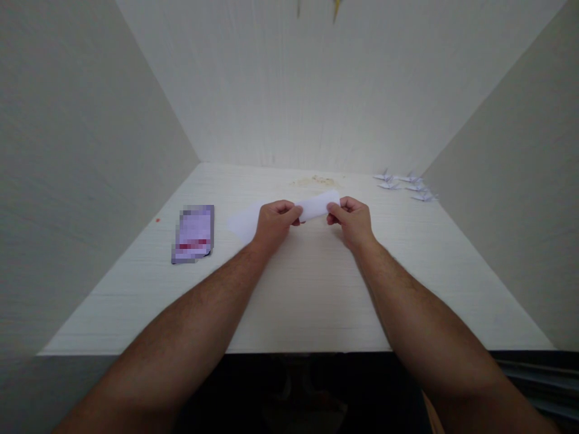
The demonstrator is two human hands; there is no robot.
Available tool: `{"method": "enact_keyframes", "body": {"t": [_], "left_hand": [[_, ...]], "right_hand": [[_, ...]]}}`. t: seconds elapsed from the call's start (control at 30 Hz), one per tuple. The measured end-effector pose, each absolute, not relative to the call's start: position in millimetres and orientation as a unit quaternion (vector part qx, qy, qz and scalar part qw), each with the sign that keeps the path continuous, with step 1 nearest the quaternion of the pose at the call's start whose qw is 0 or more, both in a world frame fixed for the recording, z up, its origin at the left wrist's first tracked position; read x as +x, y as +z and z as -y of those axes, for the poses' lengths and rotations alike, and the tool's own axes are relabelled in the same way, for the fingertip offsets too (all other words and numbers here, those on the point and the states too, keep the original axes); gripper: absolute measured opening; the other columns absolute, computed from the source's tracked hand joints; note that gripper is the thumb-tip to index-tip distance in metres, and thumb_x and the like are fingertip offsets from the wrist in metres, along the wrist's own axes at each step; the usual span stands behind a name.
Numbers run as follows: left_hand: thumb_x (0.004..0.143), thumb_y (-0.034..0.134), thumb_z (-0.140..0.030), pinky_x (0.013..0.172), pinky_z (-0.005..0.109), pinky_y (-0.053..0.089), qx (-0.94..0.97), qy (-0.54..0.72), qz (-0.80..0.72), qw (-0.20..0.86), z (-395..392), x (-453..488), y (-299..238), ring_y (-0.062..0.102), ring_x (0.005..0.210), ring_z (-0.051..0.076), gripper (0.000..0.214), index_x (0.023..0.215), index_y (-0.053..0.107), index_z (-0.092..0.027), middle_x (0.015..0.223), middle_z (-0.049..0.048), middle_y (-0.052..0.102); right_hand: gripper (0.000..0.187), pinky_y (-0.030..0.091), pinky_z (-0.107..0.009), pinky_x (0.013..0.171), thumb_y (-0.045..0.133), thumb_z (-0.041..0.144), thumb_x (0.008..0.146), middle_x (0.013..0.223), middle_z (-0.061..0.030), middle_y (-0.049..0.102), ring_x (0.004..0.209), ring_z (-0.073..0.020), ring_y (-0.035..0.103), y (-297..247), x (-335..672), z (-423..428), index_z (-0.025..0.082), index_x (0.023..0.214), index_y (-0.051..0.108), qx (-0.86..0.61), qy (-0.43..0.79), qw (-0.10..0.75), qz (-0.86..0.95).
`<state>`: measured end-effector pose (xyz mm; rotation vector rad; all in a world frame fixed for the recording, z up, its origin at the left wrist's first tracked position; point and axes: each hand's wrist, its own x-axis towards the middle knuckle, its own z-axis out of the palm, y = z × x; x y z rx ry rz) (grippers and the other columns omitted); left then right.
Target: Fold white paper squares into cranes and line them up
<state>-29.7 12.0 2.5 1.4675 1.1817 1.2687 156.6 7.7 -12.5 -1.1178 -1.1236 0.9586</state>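
Between my two hands is a narrow strip of white paper (316, 206), lifted above the table and tilted up a little toward its right end. My left hand (277, 222) pinches its left end, thumb on top. At the right end, the thumb and fingers of my right hand (353, 218) close on the paper. Behind and left of my left hand, white paper (244, 222) lies flat on the table, partly covered by that hand. Whether the strip is folded in layers I cannot tell.
A purple-screened tablet or phone (194, 234), blurred out, lies on the left of the white table (312, 301). Several folded paper cranes (407, 184) sit at the back right. Pale stains (316, 181) mark the rear. Walls (312, 90) enclose three sides.
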Motion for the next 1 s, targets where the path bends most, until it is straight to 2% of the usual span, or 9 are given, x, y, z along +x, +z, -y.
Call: {"method": "enact_keyframes", "body": {"t": [0.07,0.13,0.2,0.3,0.43,0.6,0.8,1.0], "left_hand": [[0.074,0.068,-0.033,0.056,0.024,0.044,0.583,0.509,-0.477,0.417,-12,-29,3,0.057,0.054,0.011,0.023,0.058,0.065,-0.016,0.057,0.0017,0.065],[0.074,0.067,-0.031,0.054,0.023,0.042,0.582,0.506,-0.478,0.42,-12,-29,3,0.055,0.052,0.011,0.022,0.057,0.063,-0.017,0.054,0.0007,0.064],[0.073,0.066,-0.029,0.052,0.023,0.04,0.593,0.495,-0.476,0.421,-11,-29,2,0.053,0.051,0.01,0.021,0.056,0.06,-0.017,0.053,-0.0006,0.062],[0.071,0.065,-0.026,0.05,0.022,0.036,0.631,0.466,-0.473,0.401,-10,-28,2,0.049,0.051,0.009,0.019,0.056,0.059,-0.017,0.053,-0.0025,0.058],[0.073,0.064,-0.027,0.05,0.022,0.032,0.67,0.446,-0.464,0.37,-10,-28,0,0.044,0.051,0.008,0.019,0.058,0.059,-0.017,0.053,-0.0036,0.054],[0.073,0.066,-0.031,0.053,0.023,0.038,0.651,0.468,-0.467,0.373,-12,-27,-3,0.05,0.055,0.01,0.016,0.066,0.063,-0.017,0.06,-0.0016,0.06],[0.071,0.07,-0.034,0.055,0.024,0.04,0.616,0.501,-0.483,0.37,-12,-26,0,0.052,0.059,0.011,0.018,0.071,0.068,-0.016,0.07,0.0018,0.067],[0.071,0.072,-0.032,0.051,0.023,0.035,0.616,0.514,-0.471,0.367,-12,-27,-1,0.044,0.053,0.009,0.028,0.095,0.076,-0.019,0.073,0.0008,0.068]], "right_hand": [[0.024,0.049,-0.025,0.056,0.074,0.034,0.068,0.072,0.0013,0.067,0.06,-0.0115,0.059,-11,157,-9,0.021,0.084,0.062,-0.475,0.404,0.611,0.488],[0.036,0.051,-0.025,0.063,0.075,0.031,0.065,0.093,-0.0015,0.071,0.073,-0.0125,0.062,-9,159,-11,0.023,0.099,0.063,-0.466,0.379,0.626,0.498],[0.036,0.05,-0.026,0.069,0.076,0.03,0.066,0.099,-0.0033,0.071,0.08,-0.0125,0.063,-6,161,-10,0.022,0.1,0.066,-0.467,0.363,0.619,0.516],[0.023,0.046,-0.025,0.062,0.076,0.032,0.067,0.078,-0.0019,0.069,0.067,-0.0111,0.059,-2,163,-7,0.018,0.086,0.071,-0.481,0.392,0.565,0.544],[0.019,0.033,-0.023,0.046,0.076,0.033,0.066,0.057,0.0018,0.06,0.049,-0.0089,0.047,0,163,-2,0.017,0.072,0.069,-0.512,0.415,0.484,0.576],[0.014,0.034,-0.022,0.046,0.072,0.03,0.066,0.057,0.002,0.06,0.049,-0.0091,0.048,-1,158,0,0.018,0.066,0.065,-0.516,0.423,0.436,0.604],[0.013,0.028,-0.022,0.043,0.067,0.028,0.069,0.046,0.0059,0.05,0.043,-0.0075,0.039,-4,149,3,0.019,0.063,0.059,-0.513,0.436,0.404,0.619],[0.015,0.028,-0.022,0.044,0.067,0.029,0.069,0.047,0.005,0.051,0.043,-0.0081,0.041,-3,148,5,0.019,0.062,0.058,-0.514,0.435,0.411,0.615]]}}
